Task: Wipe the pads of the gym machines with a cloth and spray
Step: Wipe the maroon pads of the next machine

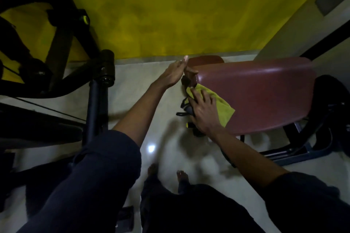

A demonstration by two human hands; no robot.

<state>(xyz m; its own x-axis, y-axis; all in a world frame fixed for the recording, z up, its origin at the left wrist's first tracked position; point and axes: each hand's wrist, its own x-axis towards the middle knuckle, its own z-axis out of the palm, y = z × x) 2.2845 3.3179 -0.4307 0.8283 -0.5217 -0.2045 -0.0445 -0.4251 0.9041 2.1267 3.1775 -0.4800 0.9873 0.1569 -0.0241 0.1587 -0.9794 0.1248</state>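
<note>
Dark sleeves (106, 166) nearest. At 3 o'clock, right hand (202, 114), fingers spread flat, presses yellow cloth (224, 110) onto maroon pad (261, 91). Left hand (175, 73), fingers straight, touches pad's end. Black machine frame (97, 89) crowds 9 o'clock.

Large pad (255, 91): maroon, glossy, rounded corners, broad face up.
Smaller pad (206, 60): same maroon, just beyond large pad's far left corner.
Cloth (224, 108): yellow-green, rumpled, spread on large pad's near left part, reaching pad's left edge, partly under right hand (202, 111).
</note>
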